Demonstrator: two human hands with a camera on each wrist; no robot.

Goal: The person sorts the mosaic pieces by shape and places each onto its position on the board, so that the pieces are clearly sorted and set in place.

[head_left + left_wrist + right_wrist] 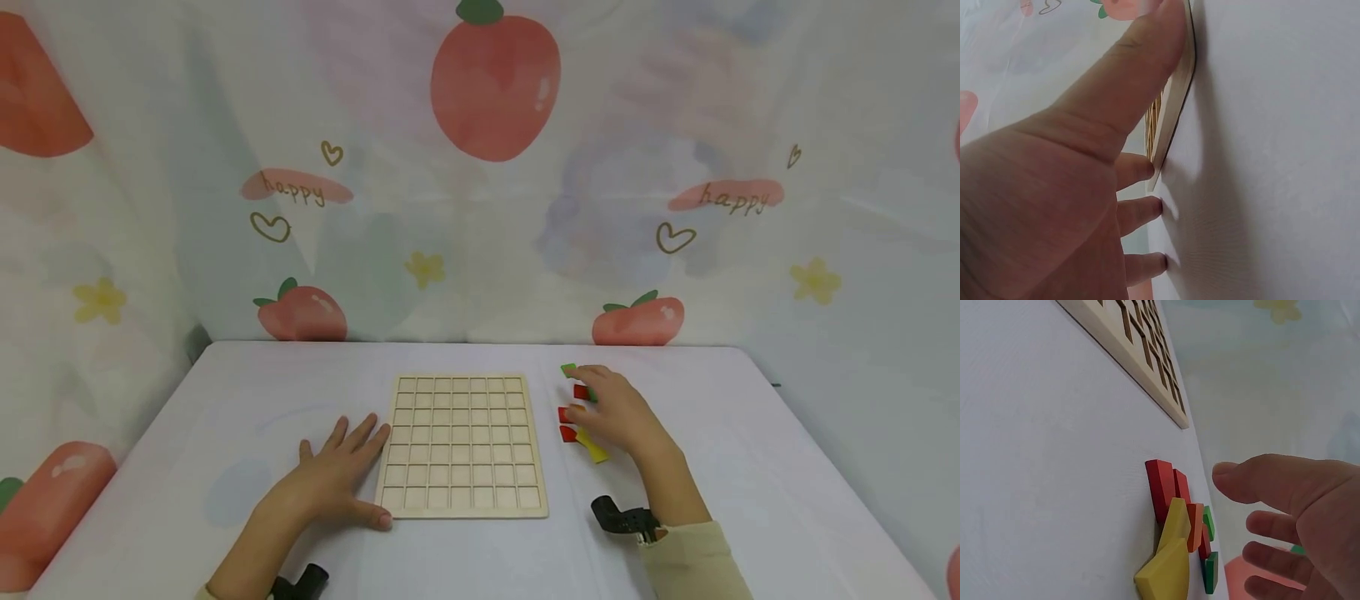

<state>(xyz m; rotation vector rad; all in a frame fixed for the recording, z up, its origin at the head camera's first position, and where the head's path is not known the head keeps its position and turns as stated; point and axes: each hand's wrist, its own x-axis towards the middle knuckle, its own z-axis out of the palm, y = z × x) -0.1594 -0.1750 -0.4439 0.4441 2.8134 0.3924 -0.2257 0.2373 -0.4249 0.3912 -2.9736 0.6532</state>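
Note:
A pale wooden board (461,513) with a grid of square recesses lies flat on the table. My left hand (330,477) is spread at its left side, thumb at the near corner and fingertips along the edge. Over a loose cluster of small coloured pieces hovers my right hand (613,410), fingers loosely extended and holding nothing. The cluster includes red pieces (1161,487), yellow pieces (1169,572), an orange piece (1195,528), a dark green piece (1211,573) and a bright green piece (567,368). In the head view, the right hand partly hides them.
A white cloth covers the table (480,558). Behind it hangs a fruit-patterned curtain (465,208), which also runs down the left side. Black wrist mounts (622,515) sit near each sleeve, low over the table.

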